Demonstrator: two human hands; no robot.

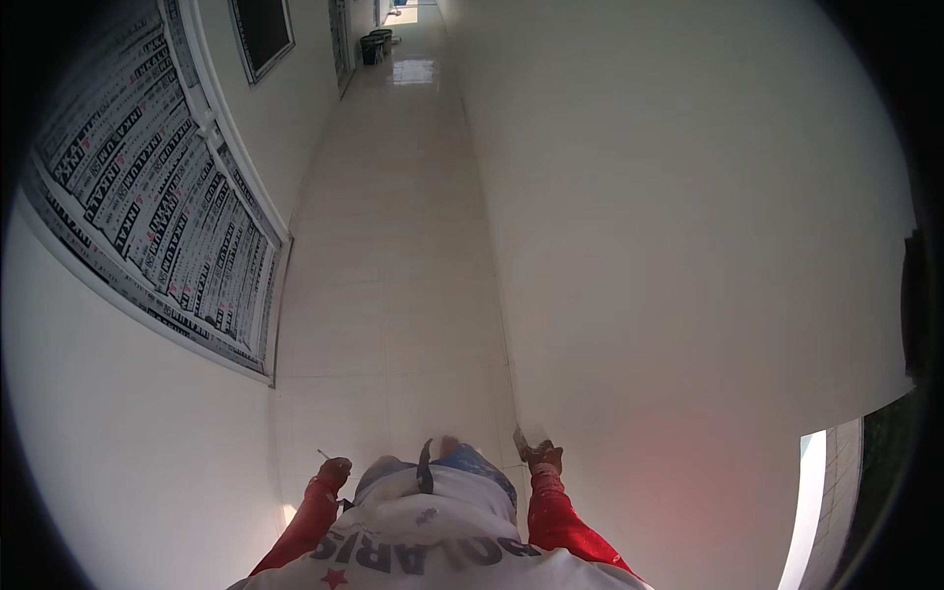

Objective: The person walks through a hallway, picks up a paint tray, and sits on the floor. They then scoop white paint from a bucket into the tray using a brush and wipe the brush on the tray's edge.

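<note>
A flat tool (519, 440) held low beside the right wall (688, 246) of a corridor

At the far left, a door panel (162, 187) covered in printed protective film is set in the left wall (128, 423); farther along, a dark-paned window (264, 34) is seen. Near the lower edge, the left hand (335, 472) is held well apart from that wall, its fingers curled in; a thin pale stick (324, 454) is gripped by it, though its kind cannot be told. The arm is covered by a red sleeve (313, 516).

At the far end of the tiled floor (403, 295), dark containers (374, 47) are grouped near the left side. In the lower middle, a white shirt (442, 511) is worn, and a dark strip (426, 467) is seen at the waist.

To the right, the flat tool is grasped by the right hand (544, 456), which is mostly closed. The tool is placed where wall and floor meet; whether the wall is touched cannot be told. At the lower right, a bright strip (808, 501) is seen past the wall's edge.
</note>
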